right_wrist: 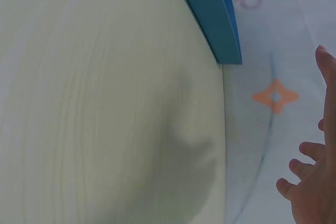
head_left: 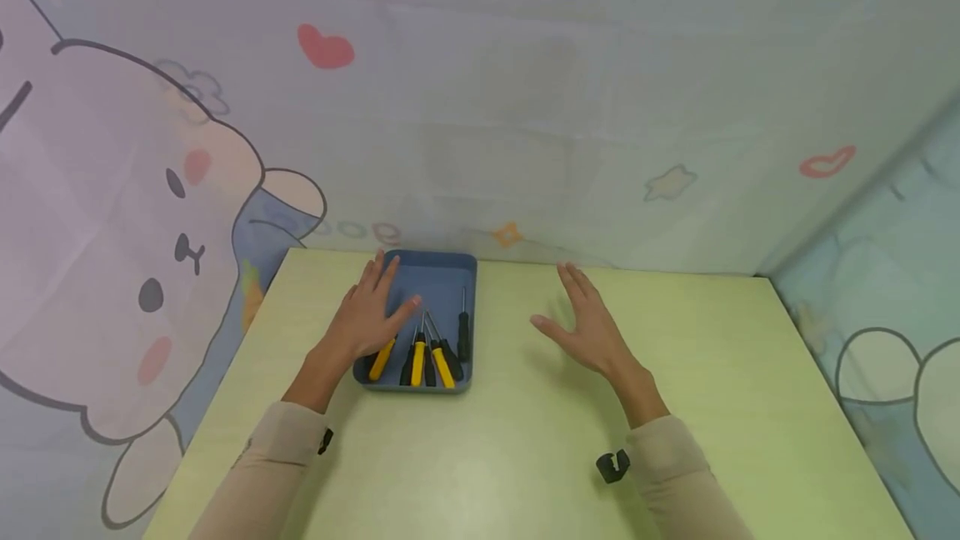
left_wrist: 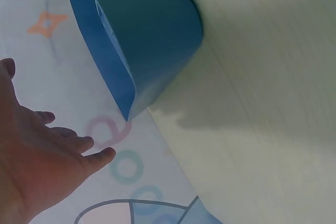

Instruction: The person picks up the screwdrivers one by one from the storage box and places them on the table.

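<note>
A shallow blue tray point(head_left: 427, 273) lies on the table near its back edge, left of the middle. Several screwdrivers point(head_left: 418, 363), some yellow and black and some all black, sit in its front part; one black screwdriver point(head_left: 463, 336) lies along the right wall. My left hand point(head_left: 367, 319) hovers over the tray's left side, fingers extended, hiding part of it. In the left wrist view that hand point(left_wrist: 47, 156) is apart from the tray's wall point(left_wrist: 152, 35). My right hand point(head_left: 592, 327) is held above the table to the tray's right, fingers straight and nothing in it.
The pale yellow-green table point(head_left: 465, 473) reaches back to a printed cloth point(head_left: 525, 107) that hangs behind it. More printed cloth point(head_left: 900, 290) stands along the right side. A small black clip-like piece point(head_left: 613, 466) is at the right cuff.
</note>
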`<state>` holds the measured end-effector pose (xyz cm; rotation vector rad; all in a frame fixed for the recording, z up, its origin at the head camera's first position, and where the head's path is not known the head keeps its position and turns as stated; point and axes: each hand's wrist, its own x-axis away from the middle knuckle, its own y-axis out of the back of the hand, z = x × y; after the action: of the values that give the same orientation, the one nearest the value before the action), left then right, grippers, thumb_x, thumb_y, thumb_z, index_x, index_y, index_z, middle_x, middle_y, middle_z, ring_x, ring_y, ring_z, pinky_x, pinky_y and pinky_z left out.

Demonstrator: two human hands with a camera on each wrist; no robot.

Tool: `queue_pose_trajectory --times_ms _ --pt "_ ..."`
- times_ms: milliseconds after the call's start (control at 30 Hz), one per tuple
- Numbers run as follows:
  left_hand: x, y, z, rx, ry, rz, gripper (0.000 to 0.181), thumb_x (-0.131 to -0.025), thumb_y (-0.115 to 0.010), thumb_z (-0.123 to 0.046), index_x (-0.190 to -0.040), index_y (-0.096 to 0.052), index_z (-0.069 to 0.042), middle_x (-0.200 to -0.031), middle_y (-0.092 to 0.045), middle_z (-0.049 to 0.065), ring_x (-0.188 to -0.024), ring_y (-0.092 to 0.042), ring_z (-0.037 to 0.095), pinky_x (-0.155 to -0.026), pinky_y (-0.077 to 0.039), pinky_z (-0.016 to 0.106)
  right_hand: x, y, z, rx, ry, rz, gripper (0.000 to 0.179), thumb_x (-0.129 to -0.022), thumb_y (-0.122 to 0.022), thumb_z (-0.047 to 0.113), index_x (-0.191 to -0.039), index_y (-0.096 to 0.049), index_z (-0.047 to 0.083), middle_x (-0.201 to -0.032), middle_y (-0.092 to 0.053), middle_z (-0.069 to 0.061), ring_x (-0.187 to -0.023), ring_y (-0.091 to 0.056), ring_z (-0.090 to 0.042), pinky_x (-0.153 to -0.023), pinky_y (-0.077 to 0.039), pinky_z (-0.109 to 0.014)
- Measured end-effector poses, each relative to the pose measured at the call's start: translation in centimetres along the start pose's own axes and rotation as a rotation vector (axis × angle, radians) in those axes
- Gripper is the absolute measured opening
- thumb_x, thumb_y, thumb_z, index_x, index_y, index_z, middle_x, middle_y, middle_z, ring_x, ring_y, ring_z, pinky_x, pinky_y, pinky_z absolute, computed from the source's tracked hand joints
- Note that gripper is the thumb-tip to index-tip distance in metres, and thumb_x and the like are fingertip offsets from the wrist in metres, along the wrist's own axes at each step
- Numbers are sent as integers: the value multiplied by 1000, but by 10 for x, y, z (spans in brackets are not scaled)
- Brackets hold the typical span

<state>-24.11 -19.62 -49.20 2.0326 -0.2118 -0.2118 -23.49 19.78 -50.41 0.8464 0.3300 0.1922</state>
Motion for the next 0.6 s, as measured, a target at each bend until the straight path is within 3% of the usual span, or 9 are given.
queue_pose_trajectory --times_ms 200,367,600 --pt "3 -1 4 151 33 20 92 -109 -40 -63 -171 1 -9 -177 9 15 -162 -4 43 -124 -19 70 -2 -15 9 -56 -8 4 100 -97 -67 63 -172 -14 23 -178 -13 -2 -162 -15 -34 -124 -23 -68" --pt "6 -3 7 266 55 28 90 -110 -35 -63 -171 5 -11 -177 12 14 -162 1 41 -126 -13 68 -3 -27 14 -111 -8 -12 100 -96 -69 62 -172 -17 23 -177 -17 -1 -162 -17 -31 -126 -22 -65" --pt "6 -4 19 489 99 43 84 -114 -25 -54 -167 13 -1 -175 12 23 -162 6 41 -129 -3 60 -8 -42 24 -190 -8 -58 97 -95 -72 59 -171 -22 25 -174 -25 3 -160 -25 -27 -126 -27 -56"
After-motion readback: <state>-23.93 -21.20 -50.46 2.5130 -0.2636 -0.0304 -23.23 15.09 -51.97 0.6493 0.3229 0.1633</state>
